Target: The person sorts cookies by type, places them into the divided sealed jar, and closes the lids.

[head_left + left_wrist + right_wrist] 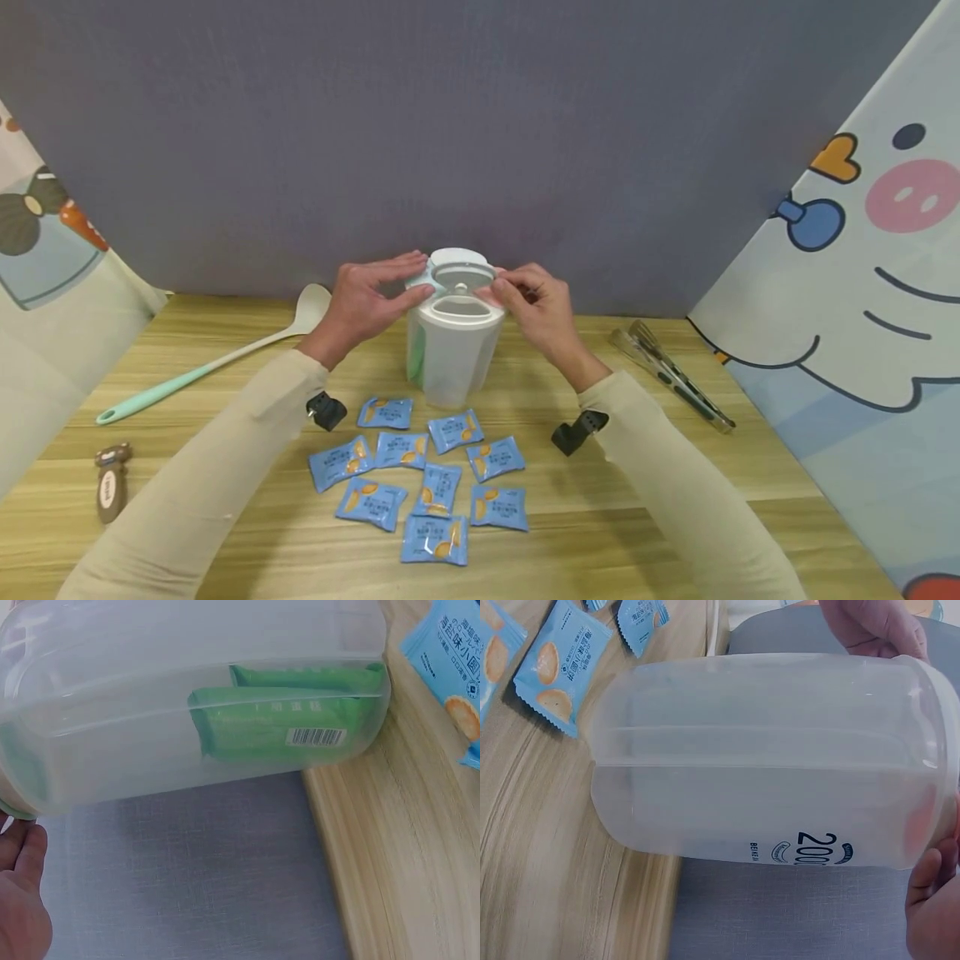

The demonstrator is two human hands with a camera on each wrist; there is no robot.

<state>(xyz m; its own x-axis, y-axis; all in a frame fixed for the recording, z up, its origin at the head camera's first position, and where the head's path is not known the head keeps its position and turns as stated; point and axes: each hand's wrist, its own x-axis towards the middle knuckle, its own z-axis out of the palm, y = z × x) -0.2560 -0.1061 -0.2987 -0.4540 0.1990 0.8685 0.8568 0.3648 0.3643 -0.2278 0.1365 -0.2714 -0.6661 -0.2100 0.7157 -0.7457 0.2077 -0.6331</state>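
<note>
A translucent plastic storage container [459, 358] with a white lid [480, 322] stands upright on the table. My left hand [367, 298] rests at the lid's left side, fingers stretched along it and thumb on a pale blue-green section. On the other side my right hand [546, 312] pinches a pink section at the lid's right edge. Through the wall, in the left wrist view, green packets [262, 724] show in the container's lower part. The side facing the right wrist camera has dark printed lettering [817, 849]. Several blue biscuit packets [438, 490] lie in front of the container.
A ladle [251, 346] with a mint handle lies at the left, near a brown bear-shaped tool [112, 483]. Metal tongs [671, 375] lie at the right. A grey partition [480, 125] rises behind the table.
</note>
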